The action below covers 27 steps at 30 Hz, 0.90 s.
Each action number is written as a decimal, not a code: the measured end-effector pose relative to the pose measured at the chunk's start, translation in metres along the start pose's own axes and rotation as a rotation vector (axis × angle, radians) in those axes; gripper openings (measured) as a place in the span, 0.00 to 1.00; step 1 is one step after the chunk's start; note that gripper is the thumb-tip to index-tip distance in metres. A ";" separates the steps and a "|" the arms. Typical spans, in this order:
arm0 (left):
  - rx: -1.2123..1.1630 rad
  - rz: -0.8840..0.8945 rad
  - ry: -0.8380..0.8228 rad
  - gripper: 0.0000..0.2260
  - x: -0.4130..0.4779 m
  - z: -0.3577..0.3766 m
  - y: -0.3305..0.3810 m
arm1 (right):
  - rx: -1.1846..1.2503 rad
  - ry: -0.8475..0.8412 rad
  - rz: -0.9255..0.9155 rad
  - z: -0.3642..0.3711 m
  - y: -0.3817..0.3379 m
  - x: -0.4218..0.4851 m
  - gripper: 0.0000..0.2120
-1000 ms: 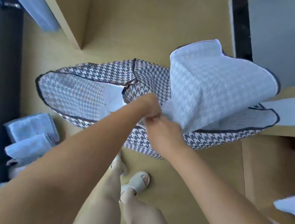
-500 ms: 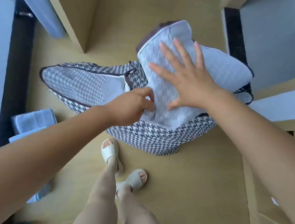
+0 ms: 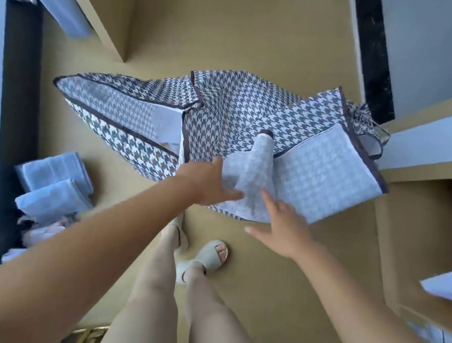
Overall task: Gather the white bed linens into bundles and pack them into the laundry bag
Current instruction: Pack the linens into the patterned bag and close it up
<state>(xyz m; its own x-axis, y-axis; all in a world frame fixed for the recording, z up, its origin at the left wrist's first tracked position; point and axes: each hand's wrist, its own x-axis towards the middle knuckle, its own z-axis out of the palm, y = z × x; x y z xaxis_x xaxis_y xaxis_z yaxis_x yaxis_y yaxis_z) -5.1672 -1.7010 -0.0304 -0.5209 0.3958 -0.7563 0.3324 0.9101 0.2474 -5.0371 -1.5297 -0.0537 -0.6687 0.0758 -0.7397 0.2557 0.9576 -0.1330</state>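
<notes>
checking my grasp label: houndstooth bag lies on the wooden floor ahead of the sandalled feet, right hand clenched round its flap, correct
No. In the head view the right hand is open, fingers spread, gripping nothing. The houndstooth bag does lie on the wooden floor ahead of the feet.

There is one checked laundry bag (image 3: 241,107). There are two hands, one left hand (image 3: 209,183) and one right hand (image 3: 282,235). There are two bare legs (image 3: 156,291) and two pale sandals (image 3: 208,257), one on each foot. At the left there are two folded white linens (image 3: 54,170). The crumpled cloth (image 3: 38,233) below them is too messy to count.
</notes>
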 end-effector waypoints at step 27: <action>-0.411 0.163 -0.036 0.33 0.048 0.026 0.091 | -0.316 0.034 -0.275 0.021 0.051 -0.069 0.09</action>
<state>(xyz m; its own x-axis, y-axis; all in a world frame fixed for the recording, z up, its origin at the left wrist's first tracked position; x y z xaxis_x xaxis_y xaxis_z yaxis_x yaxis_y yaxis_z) -5.1411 -1.6022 -0.0598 -0.4579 0.5400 -0.7063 0.0639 0.8124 0.5797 -4.9639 -1.4920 -0.0234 -0.7060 -0.1910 -0.6820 -0.1593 0.9811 -0.1098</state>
